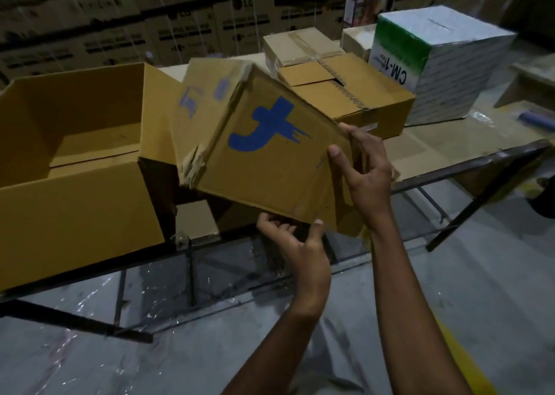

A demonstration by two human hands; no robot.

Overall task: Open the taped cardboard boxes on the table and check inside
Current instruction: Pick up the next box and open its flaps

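Fingers (271, 222) of the left hand (295, 246) were curled under the near bottom edge of the blue-marked box (270, 160), thumb up against its front face; their tips were hidden beneath the cardboard. On my feed the right hand (368, 181) gripped the box's right side, thumb pressed on the front face and fingers hooked over the edge, where loose flaps seemed to sit, though I could not see inside. The box was held tilted over the near edge of the table (450, 151), with torn tape (193, 163) on its left corner. I could not tell whether its far side touched anything.

Just to the left stood a large open box (75, 208), cut off at the frame's edge, its inside dim. Behind the held box sat a closed box with a stapled seam (345, 94), partly covered from my view, and beyond it a taped box (300, 46). To the right stood a white carton (444, 64) printed "CM-1", upside down. A small white box (360, 4) stood farther back, its print too blurred to read. A blue roll (537, 118) was cropped at the right edge. Stacked cartons (120, 19) filled the dark wall behind.
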